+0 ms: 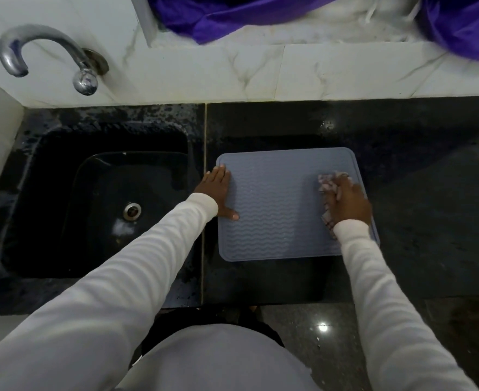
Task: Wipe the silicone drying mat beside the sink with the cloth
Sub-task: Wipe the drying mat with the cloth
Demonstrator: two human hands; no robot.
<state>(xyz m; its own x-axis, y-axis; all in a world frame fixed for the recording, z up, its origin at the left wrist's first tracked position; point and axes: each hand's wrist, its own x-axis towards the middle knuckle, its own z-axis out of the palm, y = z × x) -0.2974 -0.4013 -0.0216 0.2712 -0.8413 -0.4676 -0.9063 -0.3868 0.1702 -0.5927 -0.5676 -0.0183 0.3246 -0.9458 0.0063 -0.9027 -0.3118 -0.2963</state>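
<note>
Head view. The silicone drying mat point(278, 210), blue-grey with wavy ribs, lay flat on the dark stone counter point(416, 179), just to the right of the black sink point(49, 176), its left edge close to the seam between the two. Your left hand point(218, 193) was spread open, palm down, fingers flat on the mat's left margin and thumb extended toward you; it gripped nothing. Your right hand point(348, 203) rested on the mat's right side, fingers curled over the bunched cloth point(330, 182), pale and patterned, which it pressed against the ribbed surface; part of the cloth showed beyond the fingertips and part beside the wrist. Both arms wore white sleeves point(148, 255). A curved chrome tap point(43, 49) projected from the marbled wall tiles point(289, 71) above the sink, whose drain point(132, 211) sat near the basin's centre. Purple fabric point(232, 15) lay on the ledge above.
</note>
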